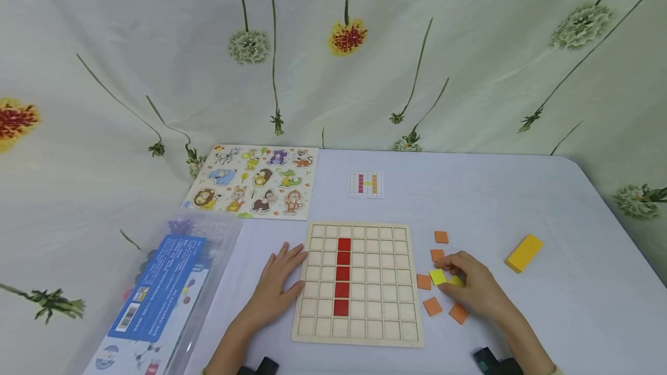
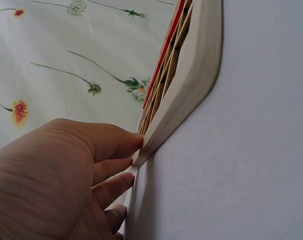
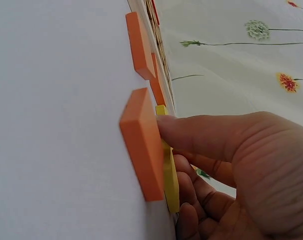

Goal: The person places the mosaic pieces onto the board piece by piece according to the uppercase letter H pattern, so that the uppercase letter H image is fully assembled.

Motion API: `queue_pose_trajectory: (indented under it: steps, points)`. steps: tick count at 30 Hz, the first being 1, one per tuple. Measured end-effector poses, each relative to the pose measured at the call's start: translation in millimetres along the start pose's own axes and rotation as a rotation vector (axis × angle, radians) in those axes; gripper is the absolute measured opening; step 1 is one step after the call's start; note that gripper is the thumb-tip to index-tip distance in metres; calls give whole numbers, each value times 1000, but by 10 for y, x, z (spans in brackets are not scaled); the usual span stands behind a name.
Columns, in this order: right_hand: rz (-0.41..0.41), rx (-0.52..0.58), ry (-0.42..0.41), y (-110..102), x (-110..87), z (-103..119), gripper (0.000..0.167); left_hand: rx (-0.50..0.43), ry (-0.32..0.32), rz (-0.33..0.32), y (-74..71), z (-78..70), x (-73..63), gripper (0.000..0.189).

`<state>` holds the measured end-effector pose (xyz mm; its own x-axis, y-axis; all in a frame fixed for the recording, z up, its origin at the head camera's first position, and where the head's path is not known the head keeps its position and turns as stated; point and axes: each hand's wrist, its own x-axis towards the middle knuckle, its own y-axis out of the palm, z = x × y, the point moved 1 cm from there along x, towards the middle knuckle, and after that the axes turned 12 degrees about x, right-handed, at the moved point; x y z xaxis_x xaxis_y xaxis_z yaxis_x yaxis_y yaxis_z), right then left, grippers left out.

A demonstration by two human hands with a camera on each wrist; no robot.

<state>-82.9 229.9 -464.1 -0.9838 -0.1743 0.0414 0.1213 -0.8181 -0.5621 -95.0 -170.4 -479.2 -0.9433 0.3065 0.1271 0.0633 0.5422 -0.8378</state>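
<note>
A wooden grid board (image 1: pixel 383 294) lies on the table, with several red square tiles (image 1: pixel 342 274) in one upright column of its cells. My left hand (image 1: pixel 278 282) rests at the board's left edge, fingers spread; in the left wrist view its thumb (image 2: pixel 126 142) touches the rim. To the right of the board, my right hand (image 1: pixel 476 285) pinches a yellow square tile (image 1: pixel 438 277) between thumb and forefinger. A second yellow tile (image 1: pixel 456 282) is partly hidden beneath that hand. Several orange tiles (image 1: pixel 432 306) lie around it, one orange tile (image 3: pixel 144 145) close by the thumb.
Behind the board lies a small pattern card (image 1: pixel 366 184) with coloured squares. An animal puzzle board (image 1: pixel 255 181) is at the back left. A clear plastic box (image 1: pixel 208 300) with a blue label stands at left. A yellow block (image 1: pixel 524 253) sits at far right.
</note>
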Motion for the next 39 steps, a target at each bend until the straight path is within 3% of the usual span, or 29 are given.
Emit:
queue_pose_trajectory:
  steps: [9, 14, 21, 27, 39]
  points:
    - [-2, -10, -22, -4, 7, 20, 28, -2, -12, 11, -13, -14, 0, 56]
    - [-12, -15, 9, -17, 22, 47, 25, 3, -9, 7, -14, -2, 6, 56]
    - [-94, -12, 115, -78, 18, 149, 30, -2, -10, 20, -13, 5, 3, 56]
    - [-150, 60, 92, -100, 91, 268, 29, -4, -5, 10, -16, -4, -8, 55]
    - [-36, 241, 91, 274, 342, 723, 27, -17, 12, 2, -28, -18, -1, 54]
